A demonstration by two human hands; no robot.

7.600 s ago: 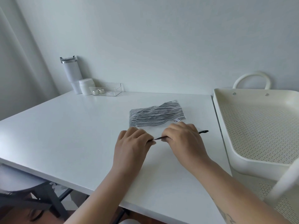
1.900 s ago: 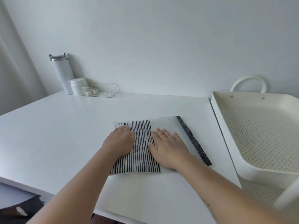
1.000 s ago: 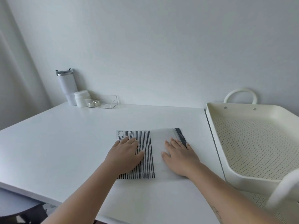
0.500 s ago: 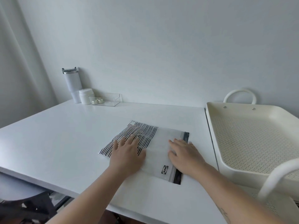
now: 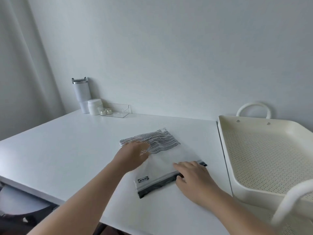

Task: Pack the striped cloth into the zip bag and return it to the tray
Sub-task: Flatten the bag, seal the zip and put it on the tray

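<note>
The clear zip bag point(image 5: 166, 164) lies flat on the white table, its dark zip strip point(image 5: 157, 188) toward me. The black-and-white striped cloth point(image 5: 158, 141) fills the bag's far half. My left hand point(image 5: 133, 154) rests flat on the bag's left side, partly over the cloth, fingers spread. My right hand point(image 5: 193, 174) lies on the right end of the zip strip, fingers extended. The cream perforated tray point(image 5: 225, 150) stands to the right of the table with nothing visible in it.
A white tumbler point(image 5: 81, 94), a small white jar point(image 5: 94, 106) and a clear plastic box point(image 5: 115, 110) stand at the table's back left by the wall. The tray has white loop handles point(image 5: 253, 107) at its far and near ends.
The bag has turned on the table, so the zip strip now faces me instead of the tray. Both hands stayed flat on it and turned with it.
</note>
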